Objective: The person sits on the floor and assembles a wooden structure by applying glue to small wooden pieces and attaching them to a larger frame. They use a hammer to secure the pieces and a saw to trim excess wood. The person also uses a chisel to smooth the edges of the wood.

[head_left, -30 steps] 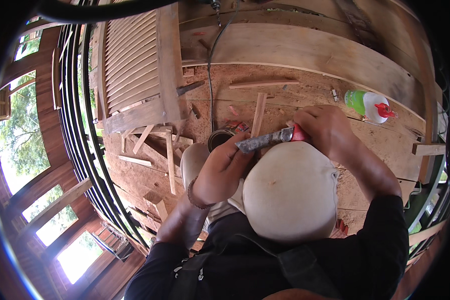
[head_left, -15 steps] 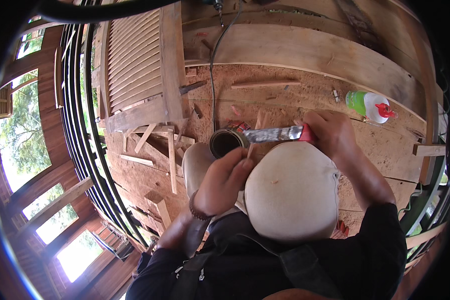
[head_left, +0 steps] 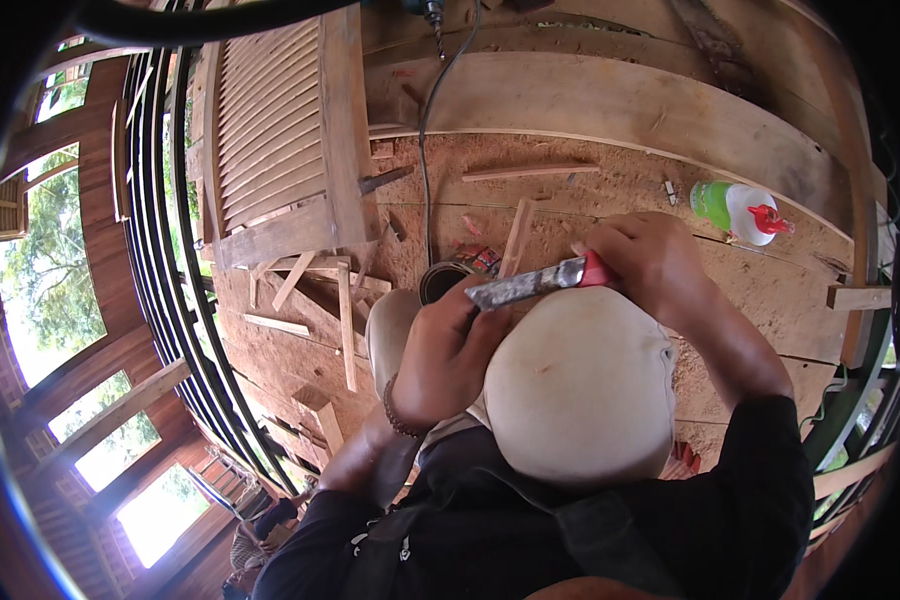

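Note:
My right hand (head_left: 648, 262) is closed round the red handle of a knife (head_left: 530, 283), whose worn, stained grey blade reaches left above my light-trousered knee. The slanted end of that blade lies over the fingertips of my left hand (head_left: 445, 350). My left hand is closed on a thin wooden strip (head_left: 517, 238), which runs away from me behind the blade; its lower end is hidden by blade and fingers. Just beyond my left hand stands an open tin can (head_left: 440, 279), partly covered by the hand.
A louvred wooden shutter (head_left: 270, 140) lies at the far left, with wood offcuts (head_left: 292, 280) near it. A wide plank (head_left: 600, 95) spans the far side, below a drill (head_left: 434, 15) and its cable (head_left: 425, 170). A green-and-white bottle with red cap (head_left: 740, 212) lies right.
The knife has swung so its blade end is lower and nearer me, over my left fingers. My left hand has shifted slightly, covering more of the can. More of the strip shows.

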`<state>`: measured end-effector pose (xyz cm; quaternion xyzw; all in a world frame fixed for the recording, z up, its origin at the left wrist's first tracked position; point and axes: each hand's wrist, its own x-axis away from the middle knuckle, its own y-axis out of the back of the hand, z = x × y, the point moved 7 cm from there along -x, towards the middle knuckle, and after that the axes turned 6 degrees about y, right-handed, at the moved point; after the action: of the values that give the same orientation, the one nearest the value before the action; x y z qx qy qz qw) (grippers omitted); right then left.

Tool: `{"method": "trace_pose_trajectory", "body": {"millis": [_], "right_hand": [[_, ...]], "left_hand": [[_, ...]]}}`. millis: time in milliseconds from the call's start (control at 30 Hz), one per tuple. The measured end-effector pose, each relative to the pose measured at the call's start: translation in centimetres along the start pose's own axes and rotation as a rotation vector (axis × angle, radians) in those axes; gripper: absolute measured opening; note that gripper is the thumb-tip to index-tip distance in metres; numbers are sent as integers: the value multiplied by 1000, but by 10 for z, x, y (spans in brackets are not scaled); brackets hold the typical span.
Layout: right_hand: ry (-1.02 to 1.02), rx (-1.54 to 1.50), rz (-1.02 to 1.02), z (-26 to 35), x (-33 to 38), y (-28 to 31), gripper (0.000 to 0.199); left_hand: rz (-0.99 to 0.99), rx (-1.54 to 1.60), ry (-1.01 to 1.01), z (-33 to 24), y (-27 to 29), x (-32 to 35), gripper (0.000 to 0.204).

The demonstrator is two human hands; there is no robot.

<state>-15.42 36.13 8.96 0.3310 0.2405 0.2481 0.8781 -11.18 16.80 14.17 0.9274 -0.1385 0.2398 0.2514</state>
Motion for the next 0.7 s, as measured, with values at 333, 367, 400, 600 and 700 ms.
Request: {"method": "trace_pose_trajectory", "body": {"millis": [333,367,400,600,700], "right_hand": [[-8,64,24,-1,6,-2,33],[-11,53,20,-1,6,-2,33],[-7,40,12,0,4,-2,33],[-140,16,-54,-4,20,-2,32],[-108,-16,-42,-2,17,-3,32]], "left_hand": [[11,-48,22,-4,0,2,17],[19,-42,21,-3,0,0,17],[12,-67,-7,-4,1,1,16],[105,-30,75,12,5,19,17],[53,40,50,21,3,21,14]]}}
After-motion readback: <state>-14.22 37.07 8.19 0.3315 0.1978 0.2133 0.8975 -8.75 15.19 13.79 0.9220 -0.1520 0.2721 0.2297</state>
